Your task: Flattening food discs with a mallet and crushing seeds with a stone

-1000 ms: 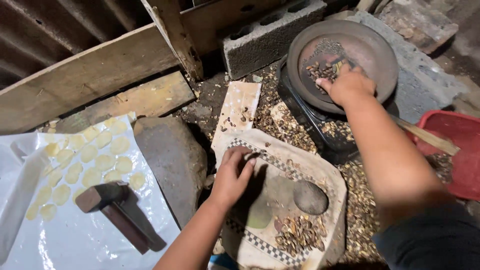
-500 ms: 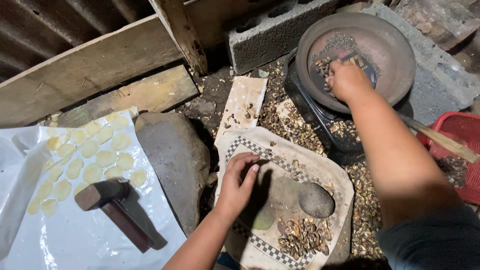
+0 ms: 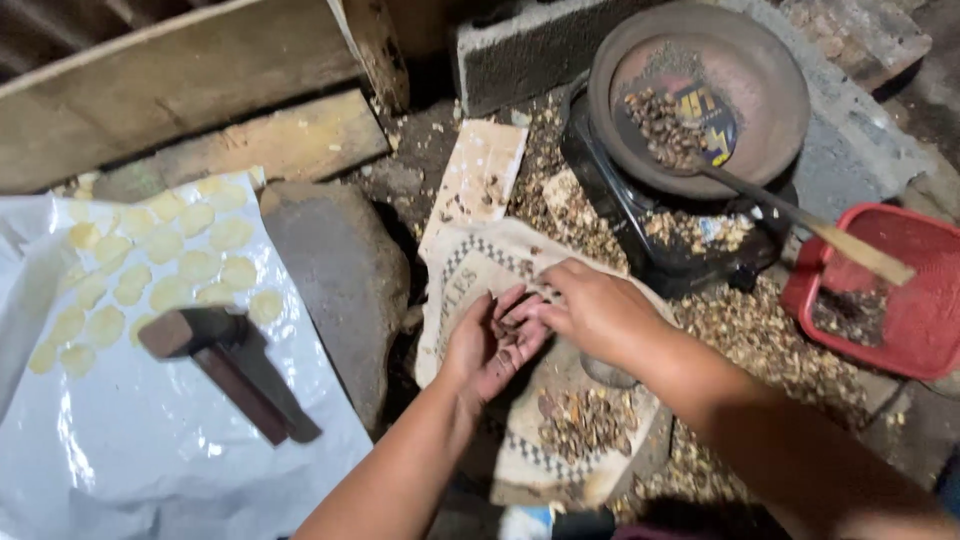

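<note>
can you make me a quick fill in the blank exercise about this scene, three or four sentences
1. The left hand lies palm up with a few dark ____ in it, and the right hand touches them.
2. The wooden mallet lies on a ____ plastic sheet beside pale flattened discs.
3. The basket at the right edge is ____ in colour.
4. The long-handled spoon rests in a round metal ____ of roasted seeds.

Missing words: seeds; white; red; pan
</note>
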